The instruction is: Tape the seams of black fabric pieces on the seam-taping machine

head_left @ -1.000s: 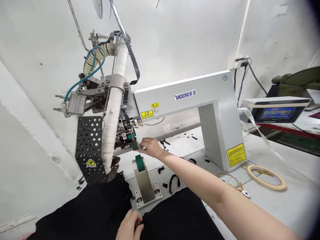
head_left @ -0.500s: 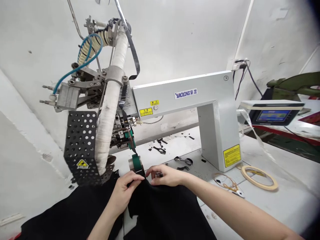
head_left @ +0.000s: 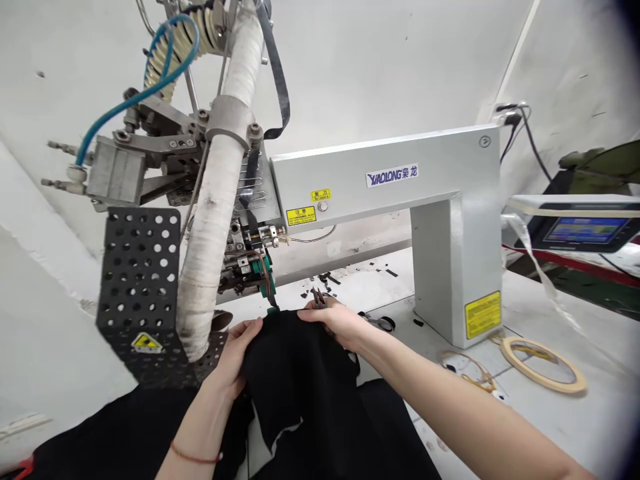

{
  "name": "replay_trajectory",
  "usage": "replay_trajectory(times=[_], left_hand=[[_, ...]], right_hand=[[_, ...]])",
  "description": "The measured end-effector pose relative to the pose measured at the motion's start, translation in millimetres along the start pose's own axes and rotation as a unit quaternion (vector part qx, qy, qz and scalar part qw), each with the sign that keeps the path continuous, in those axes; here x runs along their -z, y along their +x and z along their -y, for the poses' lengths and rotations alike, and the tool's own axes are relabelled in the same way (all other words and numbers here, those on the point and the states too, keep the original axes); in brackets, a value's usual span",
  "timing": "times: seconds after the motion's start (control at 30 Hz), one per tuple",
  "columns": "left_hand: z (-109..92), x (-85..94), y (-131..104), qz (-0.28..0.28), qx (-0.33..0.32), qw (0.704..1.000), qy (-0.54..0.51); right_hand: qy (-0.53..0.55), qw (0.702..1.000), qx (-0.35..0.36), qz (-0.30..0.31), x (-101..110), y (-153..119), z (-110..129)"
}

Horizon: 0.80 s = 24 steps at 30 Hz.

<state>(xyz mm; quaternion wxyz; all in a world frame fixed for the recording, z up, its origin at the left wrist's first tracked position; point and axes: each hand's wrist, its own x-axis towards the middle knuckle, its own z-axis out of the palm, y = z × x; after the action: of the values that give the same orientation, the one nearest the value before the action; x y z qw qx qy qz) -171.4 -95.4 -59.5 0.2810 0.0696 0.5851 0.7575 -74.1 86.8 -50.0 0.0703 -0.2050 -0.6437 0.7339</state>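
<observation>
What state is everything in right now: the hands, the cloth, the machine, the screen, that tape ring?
Left hand: gripping the black fabric.
Right hand: pressing on the fabric's top edge.
Black fabric: bunched, lifted up under the machine head.
Touchscreen: lit.
Tape roll: lying flat on the table.
Perforated guard: hanging beside the wrapped pipe.

Matt black cloth (head_left: pixel 300 373); smooth painted-metal machine arm (head_left: pixel 350 180).

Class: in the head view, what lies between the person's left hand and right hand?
In the head view, a raised fold of black fabric spans the gap between left hand and right hand; both grip it.
</observation>
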Motion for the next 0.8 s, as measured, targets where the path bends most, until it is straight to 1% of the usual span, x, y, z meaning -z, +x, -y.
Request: replay_trajectory(times=[0.07, 0.1, 0.2, 0.33, 0.4, 0.47, 0.53, 0.6, 0.67, 0.73, 0.8], left_hand=[[-6, -3.5, 3, -0.010, 0.044, 0.998, -0.048], [-8, -4.4, 4, -0.018, 0.055, 0.996, -0.061], [-12, -4.4, 7, -0.026, 0.058, 0.995, -0.081], [-11, -3.3, 8, -0.005, 0.057, 0.995, -0.086], [-9, -2.5, 4, -0.010, 0.066, 0.994, -0.089], [-5, 0.0, -4, -0.027, 0.072, 0.993, -0.091], [1, 5.0, -15, -0.039, 0.070, 0.994, -0.078], [11, 11.6, -27, -0.028, 0.068, 0.996, -0.042], [22, 18.1, -39, -0.013, 0.062, 0.998, -0.002], [32, 22.8, -48, -0.009, 0.049, 0.998, 0.028], [39, 24.7, -55, -0.013, 0.041, 0.998, 0.042]], right_hand=[[0.058, 0.998, -0.017, -0.014, -5, 13, -1], [0.078, 0.997, -0.021, -0.013, -8, 18, -1], [0.113, 0.993, -0.023, -0.009, -11, 27, -4], [0.104, 0.994, -0.001, -0.017, -10, 25, -8], [0.093, 0.996, 0.007, -0.014, -9, 19, -9], [0.066, 0.998, 0.010, -0.004, -8, 9, -9], [0.005, 1.000, 0.017, 0.012, -6, -1, -7], [-0.072, 0.996, 0.026, 0.041, -3, -10, -5], [-0.137, 0.987, 0.033, 0.081, 2, -18, -5], [-0.177, 0.977, 0.036, 0.116, 7, -24, -8], [-0.205, 0.969, 0.041, 0.134, 12, -29, -12]])
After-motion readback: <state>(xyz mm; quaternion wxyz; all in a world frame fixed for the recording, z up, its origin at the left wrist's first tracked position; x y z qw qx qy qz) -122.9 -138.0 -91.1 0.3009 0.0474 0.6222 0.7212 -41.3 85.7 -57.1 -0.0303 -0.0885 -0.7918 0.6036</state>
